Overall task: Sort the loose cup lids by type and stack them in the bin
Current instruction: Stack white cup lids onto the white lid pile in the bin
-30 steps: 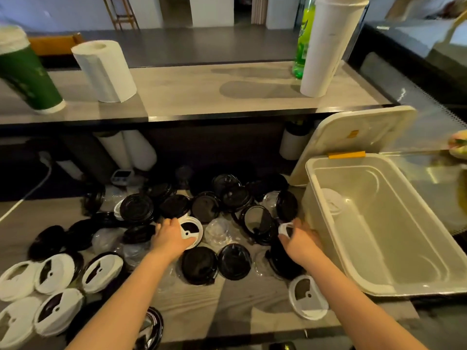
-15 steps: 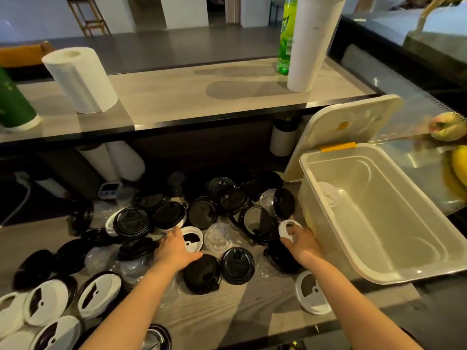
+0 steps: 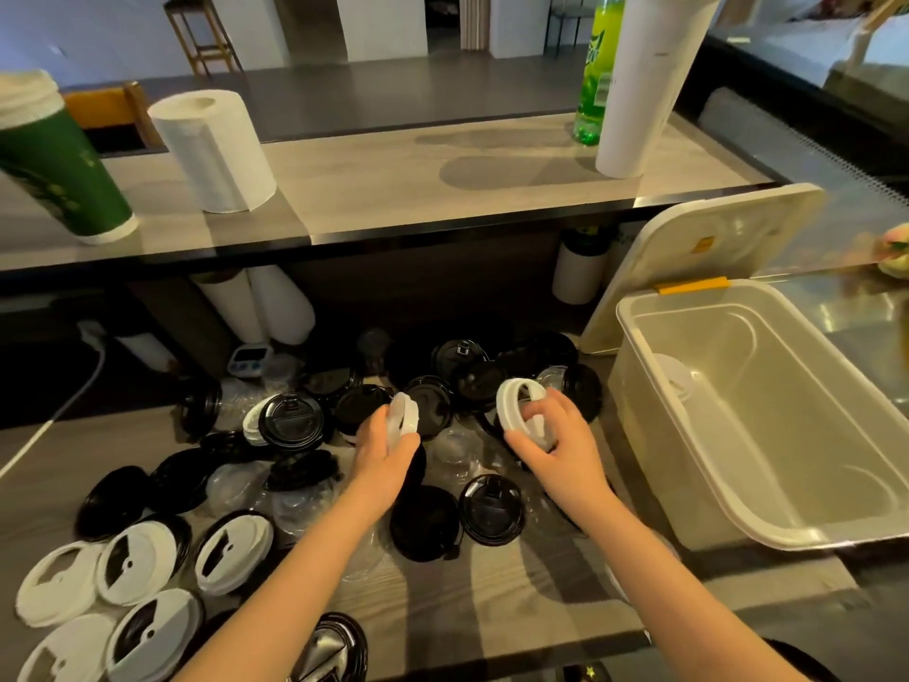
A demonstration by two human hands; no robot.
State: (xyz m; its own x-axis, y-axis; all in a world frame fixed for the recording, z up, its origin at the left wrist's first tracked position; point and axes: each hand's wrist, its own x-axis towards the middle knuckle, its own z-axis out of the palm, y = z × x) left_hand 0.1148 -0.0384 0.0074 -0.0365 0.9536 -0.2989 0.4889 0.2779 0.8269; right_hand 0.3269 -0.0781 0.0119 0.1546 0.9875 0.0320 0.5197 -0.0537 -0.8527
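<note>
Left hand (image 3: 386, 455) pinches a white lid (image 3: 404, 416); right hand (image 3: 558, 438) grips a second white lid (image 3: 514, 403). Open bin (image 3: 654, 435) contains one whitish lid (image 3: 671, 375), far corner.

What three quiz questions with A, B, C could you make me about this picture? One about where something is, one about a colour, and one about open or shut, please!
1. Where does the bin stand, compared with the lid pile?
A. left of it
B. right of it
C. underneath it

2. What colour are the lids the two hands hold?
A. black
B. green
C. white

3. How is the bin's cover?
A. shut on the bin
B. open, standing up behind the bin
C. lying flat on the lid pile

Answers:
1. B, as the bin sits at the right edge of the pile.
2. C, as the left hand grips the left lid and the right hand the right lid, both white.
3. B, as the cover leans upright at the bin's far end.
</note>
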